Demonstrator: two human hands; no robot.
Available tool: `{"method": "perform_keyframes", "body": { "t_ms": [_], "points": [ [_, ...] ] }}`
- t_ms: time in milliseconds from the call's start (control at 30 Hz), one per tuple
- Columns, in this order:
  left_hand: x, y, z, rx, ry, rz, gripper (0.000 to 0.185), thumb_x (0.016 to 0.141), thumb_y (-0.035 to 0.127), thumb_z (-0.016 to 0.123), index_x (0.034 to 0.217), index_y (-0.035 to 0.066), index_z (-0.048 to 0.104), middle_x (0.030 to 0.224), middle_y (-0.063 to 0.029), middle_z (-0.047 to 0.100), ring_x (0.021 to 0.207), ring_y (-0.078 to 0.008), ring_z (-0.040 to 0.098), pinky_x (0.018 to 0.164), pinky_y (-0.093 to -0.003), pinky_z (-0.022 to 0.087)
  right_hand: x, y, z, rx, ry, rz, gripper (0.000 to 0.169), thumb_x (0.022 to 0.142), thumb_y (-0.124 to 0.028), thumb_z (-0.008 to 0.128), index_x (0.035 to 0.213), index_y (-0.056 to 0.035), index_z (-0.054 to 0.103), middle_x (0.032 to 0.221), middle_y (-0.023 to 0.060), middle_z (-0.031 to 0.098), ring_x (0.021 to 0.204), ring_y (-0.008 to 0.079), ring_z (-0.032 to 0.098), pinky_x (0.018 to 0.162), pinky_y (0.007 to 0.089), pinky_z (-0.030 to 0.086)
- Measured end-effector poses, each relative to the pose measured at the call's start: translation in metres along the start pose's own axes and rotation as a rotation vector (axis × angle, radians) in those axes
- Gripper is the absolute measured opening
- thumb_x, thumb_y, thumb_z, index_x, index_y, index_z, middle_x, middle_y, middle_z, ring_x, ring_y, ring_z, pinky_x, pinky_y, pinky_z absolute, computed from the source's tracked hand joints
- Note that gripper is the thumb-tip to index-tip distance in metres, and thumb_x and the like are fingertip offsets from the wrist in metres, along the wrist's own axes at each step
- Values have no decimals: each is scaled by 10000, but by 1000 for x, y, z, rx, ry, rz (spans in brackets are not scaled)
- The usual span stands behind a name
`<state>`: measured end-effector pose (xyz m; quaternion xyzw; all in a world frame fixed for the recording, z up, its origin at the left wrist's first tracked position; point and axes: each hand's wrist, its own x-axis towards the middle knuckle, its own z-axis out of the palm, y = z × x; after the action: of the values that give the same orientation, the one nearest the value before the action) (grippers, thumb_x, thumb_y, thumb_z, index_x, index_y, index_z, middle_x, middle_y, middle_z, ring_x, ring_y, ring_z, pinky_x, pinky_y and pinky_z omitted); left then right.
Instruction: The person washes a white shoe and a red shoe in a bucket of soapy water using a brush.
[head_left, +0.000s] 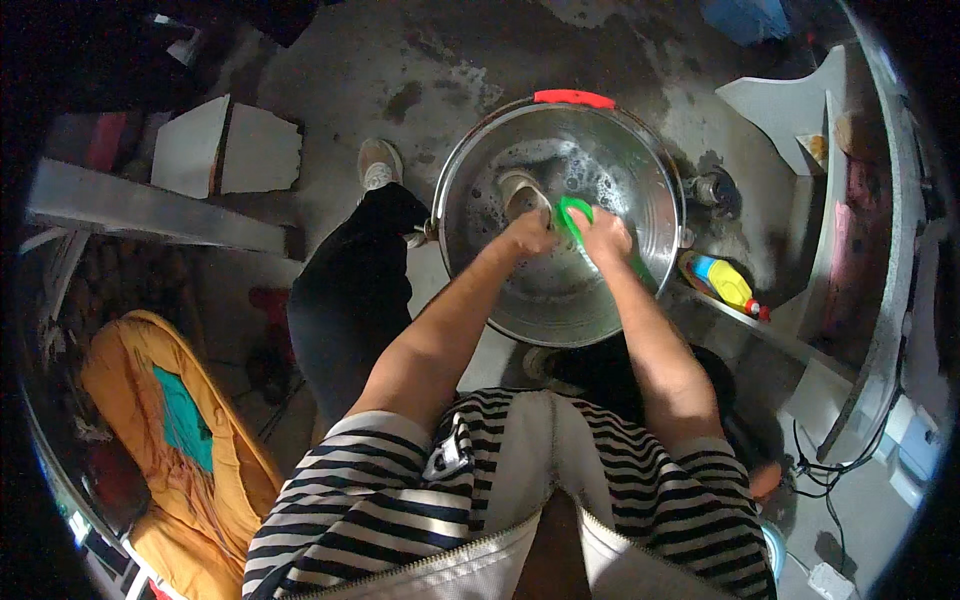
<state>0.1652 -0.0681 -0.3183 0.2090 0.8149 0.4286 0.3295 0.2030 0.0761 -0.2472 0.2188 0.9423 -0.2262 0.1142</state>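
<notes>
In front of me stands a round stainless steel bucket, holding foamy water and fitted with a wire handle that has a red grip. My left hand grips what looks like a wet beige shoe inside the bucket. The far end of it points away from me. My right hand is closed around a green scrub brush, just right of the shoe. Pale bristles show along the brush's lower side. Whether the bristles touch the shoe cannot be made out.
A yellow detergent bottle with a red cap lies right of the bucket. My shoe is on the concrete floor at left. An orange padded cloth lies lower left. White boards stand upper left. Black cables run at right.
</notes>
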Motion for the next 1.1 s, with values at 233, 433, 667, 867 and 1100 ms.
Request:
{"method": "perform_keyframes", "body": {
  "t_ms": [233, 433, 667, 867, 1100],
  "points": [
    [-3, 1, 4, 112, -150, -169, 383, 665, 294, 618, 859, -31, 567, 879, -237, 578, 871, -362, 556, 752, -420, 430, 26, -31, 18, 98, -96, -67, 505, 773, -519, 486, 857, -27, 560, 846, 213, 582, 789, 395, 543, 720, 412, 435],
    [-1, -8, 18, 203, 40, 0, 325, 751, 276, 520, 803, -45, 536, 792, -246, 571, 766, -394, 550, 692, -453, 433, 20, -1, 4, -112, -182, 51, 483, 787, -513, 455, 821, -52, 595, 879, 196, 589, 849, 342, 559, 752, 436, 419],
    [-1, -16, 33, 354, -13, 114, 290, 743, 231, 489, 843, -37, 532, 784, -227, 581, 716, -374, 569, 660, -453, 443, 48, -67, 18, 121, -127, -216, 488, 778, -516, 473, 829, -42, 575, 804, 193, 589, 774, 376, 556, 688, 434, 433],
    [5, -9, 40, 394, 46, -7, 255, 729, 230, 527, 848, 7, 557, 819, -183, 602, 716, -336, 595, 615, -448, 463, 28, 21, 14, -168, -156, -35, 531, 778, -555, 448, 842, -44, 580, 843, 193, 591, 803, 362, 560, 701, 428, 434],
    [14, 27, 30, 556, 25, 18, 221, 748, 204, 495, 905, 75, 584, 874, -119, 615, 756, -266, 608, 587, -402, 471, 53, -99, -13, -107, -147, -634, 391, 771, -451, 523, 810, -61, 526, 771, 175, 581, 758, 353, 551, 638, 446, 422]
  ]
}}
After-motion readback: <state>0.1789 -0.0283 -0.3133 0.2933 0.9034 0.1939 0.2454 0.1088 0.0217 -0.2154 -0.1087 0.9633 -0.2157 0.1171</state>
